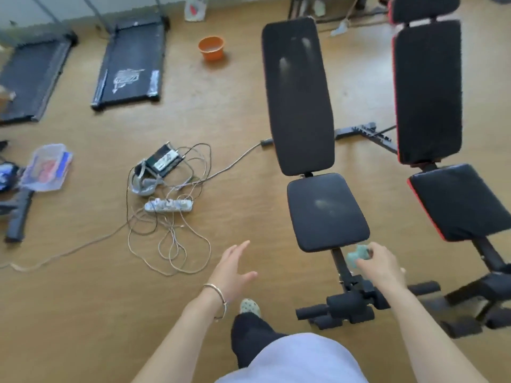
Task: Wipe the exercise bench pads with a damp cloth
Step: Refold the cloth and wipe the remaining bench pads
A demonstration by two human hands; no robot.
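Right hand (pixel 380 262) is clutching the cloth (pixel 358 255) just off the seat pad (pixel 327 211); left hand (pixel 235 268) is hanging open. Those cables (pixel 168 239) are begging for a trip.

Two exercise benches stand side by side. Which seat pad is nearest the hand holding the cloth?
The left bench's seat pad, beside the right hand gripping the cloth; the red-edged seat pad lies farther right.
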